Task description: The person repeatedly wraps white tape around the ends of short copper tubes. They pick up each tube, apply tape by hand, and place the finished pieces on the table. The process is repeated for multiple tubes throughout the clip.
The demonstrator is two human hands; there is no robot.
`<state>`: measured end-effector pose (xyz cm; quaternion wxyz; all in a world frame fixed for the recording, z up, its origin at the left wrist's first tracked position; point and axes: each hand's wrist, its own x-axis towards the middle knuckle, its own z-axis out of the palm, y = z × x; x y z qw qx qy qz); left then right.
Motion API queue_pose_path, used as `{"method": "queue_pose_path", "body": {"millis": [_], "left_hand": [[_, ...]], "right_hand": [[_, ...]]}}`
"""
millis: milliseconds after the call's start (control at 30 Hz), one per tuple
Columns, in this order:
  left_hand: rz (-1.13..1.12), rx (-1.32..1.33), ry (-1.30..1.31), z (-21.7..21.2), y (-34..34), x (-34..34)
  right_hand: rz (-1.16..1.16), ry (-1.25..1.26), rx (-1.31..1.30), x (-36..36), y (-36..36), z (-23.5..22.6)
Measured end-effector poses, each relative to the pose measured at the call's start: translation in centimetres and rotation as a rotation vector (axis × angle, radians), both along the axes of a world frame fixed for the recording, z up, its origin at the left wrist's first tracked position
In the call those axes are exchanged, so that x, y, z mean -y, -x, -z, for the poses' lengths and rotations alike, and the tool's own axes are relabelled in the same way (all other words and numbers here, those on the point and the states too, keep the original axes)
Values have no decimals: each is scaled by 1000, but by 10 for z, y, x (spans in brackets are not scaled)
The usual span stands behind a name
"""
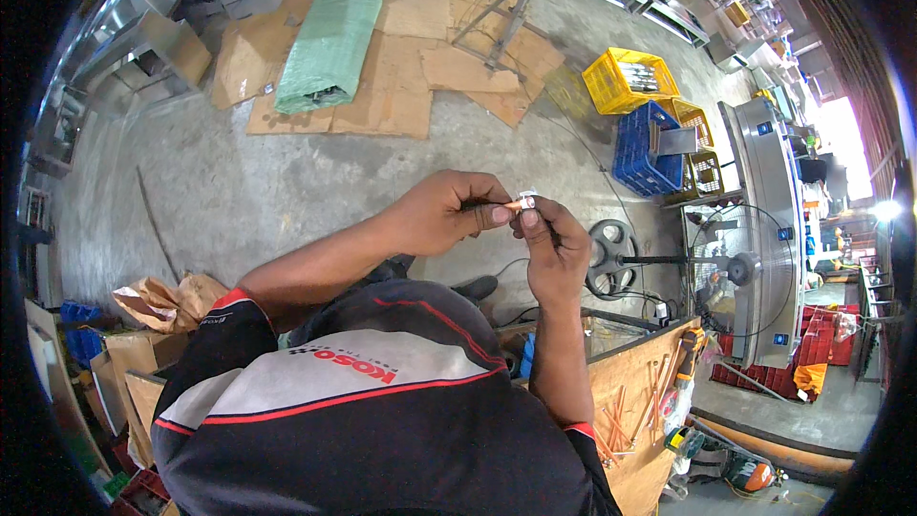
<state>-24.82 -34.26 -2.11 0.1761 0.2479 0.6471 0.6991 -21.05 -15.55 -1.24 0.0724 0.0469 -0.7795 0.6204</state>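
Both my hands meet above the concrete floor, fingertips close together. My left hand [444,212] pinches a thin copper-coloured tube [513,205] between thumb and forefinger. At the tube's right end, my right hand [556,247] grips a small white piece [527,200] with some red on it. Whether that piece is a wrap, a label or a fitting is too small to tell. Several similar copper tubes [619,425] lie loose on a wooden board [642,478] below my right forearm.
A standing fan [740,269] with a round black base [609,258] stands to the right. Beyond are yellow [611,86] and blue [635,155] crates. A green-wrapped bundle [330,48] rests on flattened cardboard [401,86]. A yellow-black tool [690,354] lies at the board's edge.
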Motion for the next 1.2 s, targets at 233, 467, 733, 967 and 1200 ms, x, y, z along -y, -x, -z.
{"method": "queue_pose_path", "body": {"millis": [233,467,733,967,1200], "left_hand": [[-58,-31,74,5,7,-1],[-61,-60,-5,3,6,-1],[-218,-143,151,0,5,-3],[-47,73,-146,3,4,-2],[-78,16,-44,8,12,-1]], "right_hand": [[62,-162,-107,3,9,3],[77,-326,-153,3,7,3],[94,-347,-275,5,10,5],[58,-368,-275,4,9,3],[72,-350,-261,6,9,3]]}}
